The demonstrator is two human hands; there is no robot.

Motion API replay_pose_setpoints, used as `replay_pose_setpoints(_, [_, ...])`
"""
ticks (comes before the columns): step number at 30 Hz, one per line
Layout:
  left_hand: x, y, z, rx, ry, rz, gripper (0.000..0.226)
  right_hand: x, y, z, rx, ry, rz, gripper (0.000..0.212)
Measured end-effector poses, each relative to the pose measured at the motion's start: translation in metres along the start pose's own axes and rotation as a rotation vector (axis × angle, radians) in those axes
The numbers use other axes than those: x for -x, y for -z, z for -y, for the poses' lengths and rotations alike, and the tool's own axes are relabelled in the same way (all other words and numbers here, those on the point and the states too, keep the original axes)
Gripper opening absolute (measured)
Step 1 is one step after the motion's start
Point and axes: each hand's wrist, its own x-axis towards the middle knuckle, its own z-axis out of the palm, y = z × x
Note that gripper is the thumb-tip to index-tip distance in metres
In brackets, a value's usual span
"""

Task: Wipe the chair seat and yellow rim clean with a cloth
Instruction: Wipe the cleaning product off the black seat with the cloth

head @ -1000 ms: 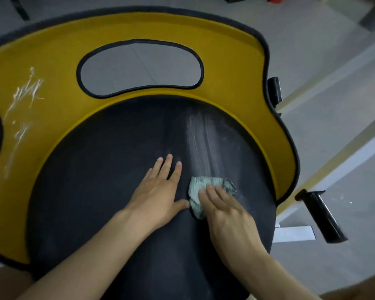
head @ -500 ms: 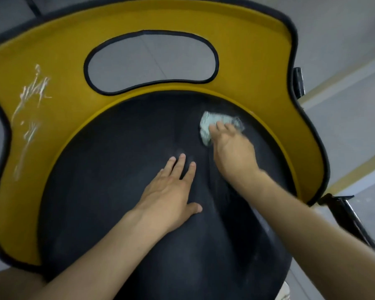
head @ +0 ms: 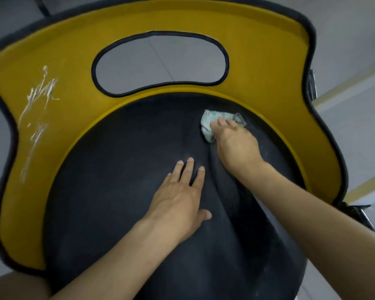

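The black chair seat fills the view, ringed by a yellow rim with a dark edge and an oval cut-out. White smears streak the rim's left side. My right hand presses a crumpled pale grey-green cloth onto the seat's far right, close to the rim; its fingers lie over the cloth. My left hand rests flat on the middle of the seat, fingers straight and slightly spread, holding nothing.
Grey floor tiles show through the cut-out and around the chair. A black armrest or lever juts out at the right below the rim. A pale yellow floor strip runs at the right.
My right hand has swept the cloth from the seat's near middle up to the far right by the rim; the white streak there is gone. The left hand stayed in place.
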Motion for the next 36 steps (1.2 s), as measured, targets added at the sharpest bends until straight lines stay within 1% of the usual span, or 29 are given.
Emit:
replay_pose_setpoints(3, [0.000, 0.000, 0.002, 0.004, -0.012, 0.004, 0.096, -0.031, 0.004, 0.002, 0.038, -0.002, 0.035, 0.024])
replay_pose_setpoints(5, [0.002, -0.001, 0.004, 0.020, -0.014, -0.001, 0.096, -0.017, 0.006, 0.000, 0.042, 0.015, 0.001, 0.019])
replay_pose_setpoints(7, [0.003, -0.002, 0.003, 0.030, -0.017, -0.017, 0.097, 0.023, 0.005, -0.002, -0.001, 0.034, -0.045, 0.016])
replay_pose_setpoints(9, [0.003, -0.004, 0.004, 0.048, -0.024, -0.044, 0.097, 0.079, 0.001, -0.002, -0.047, 0.055, -0.015, 0.027])
replay_pose_setpoints(11, [0.003, -0.006, 0.005, 0.062, -0.030, -0.062, 0.098, 0.135, -0.005, 0.001, -0.104, 0.079, -0.006, 0.046])
replay_pose_setpoints(14, [0.004, -0.007, 0.004, 0.063, -0.034, -0.077, 0.098, 0.188, -0.009, 0.005, -0.112, 0.117, -0.032, 0.050])
replay_pose_setpoints(16, [0.003, -0.007, 0.003, 0.068, -0.029, -0.079, 0.098, 0.181, -0.007, 0.003, -0.108, 0.129, -0.038, 0.048])
replay_pose_setpoints(17, [0.003, -0.006, 0.003, 0.074, -0.026, -0.075, 0.098, 0.168, -0.004, 0.003, -0.112, 0.121, -0.021, 0.044])
replay_pose_setpoints(20, [0.003, -0.006, 0.003, 0.078, -0.021, -0.069, 0.098, 0.104, 0.002, -0.001, -0.053, 0.063, 0.051, 0.031])
replay_pose_setpoints(22, [0.002, -0.005, 0.003, 0.073, -0.017, -0.055, 0.097, 0.051, 0.003, -0.002, -0.027, 0.002, 0.020, 0.021])
replay_pose_setpoints(24, [0.001, -0.004, 0.004, 0.062, -0.007, -0.026, 0.096, 0.006, 0.001, 0.000, -0.023, -0.043, -0.026, 0.022])
replay_pose_setpoints(27, [0.000, -0.002, 0.003, 0.038, -0.003, -0.008, 0.096, -0.030, -0.002, 0.004, 0.005, -0.091, -0.015, 0.028])
replay_pose_setpoints(30, [-0.001, -0.002, 0.002, 0.030, -0.001, -0.002, 0.096, -0.025, -0.001, 0.003, 0.004, -0.061, -0.028, 0.024])
replay_pose_setpoints(33, [0.001, -0.002, 0.003, 0.042, -0.007, -0.005, 0.096, 0.018, -0.001, 0.004, -0.045, -0.014, -0.032, 0.023])
replay_pose_setpoints(35, [0.002, -0.003, 0.004, 0.061, -0.013, -0.025, 0.096, 0.068, -0.001, 0.012, -0.088, 0.052, 0.005, 0.032])
replay_pose_setpoints(36, [0.002, -0.004, 0.004, 0.066, -0.016, -0.035, 0.096, 0.090, -0.003, 0.015, -0.114, 0.086, 0.014, 0.044])
